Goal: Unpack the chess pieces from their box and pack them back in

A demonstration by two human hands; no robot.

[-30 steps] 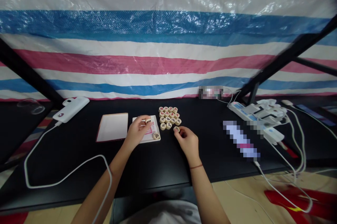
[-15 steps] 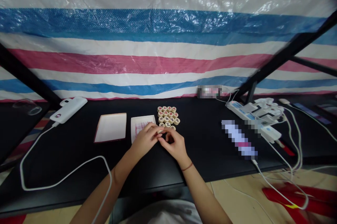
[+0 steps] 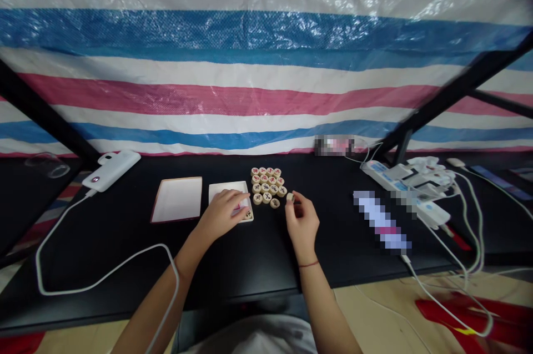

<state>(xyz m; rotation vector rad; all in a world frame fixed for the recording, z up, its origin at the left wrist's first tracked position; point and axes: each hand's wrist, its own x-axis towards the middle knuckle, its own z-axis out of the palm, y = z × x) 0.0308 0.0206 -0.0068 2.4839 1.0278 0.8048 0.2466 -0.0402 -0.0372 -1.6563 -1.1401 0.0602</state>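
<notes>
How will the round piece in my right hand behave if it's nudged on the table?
The piece has flat faces, so lying down it would probably slide, not tip. Its round rim might let it roll on edge.

Pale disc (image 3: 290, 197) in right fingers (image 3: 291, 214)

At six o'clock from the view's centre, single Chinese characters stand on round game pieces: red on the two far rows of red pieces (image 3: 272, 180), black on the nearer black pieces (image 3: 265, 187). They look too small to read singly with certainty. Near seven o'clock, a lone piece (image 3: 249, 213) in the white box (image 3: 215, 190) shows dark writing. At nine, a white device (image 3: 112, 170) bears a dark round badge.
</notes>
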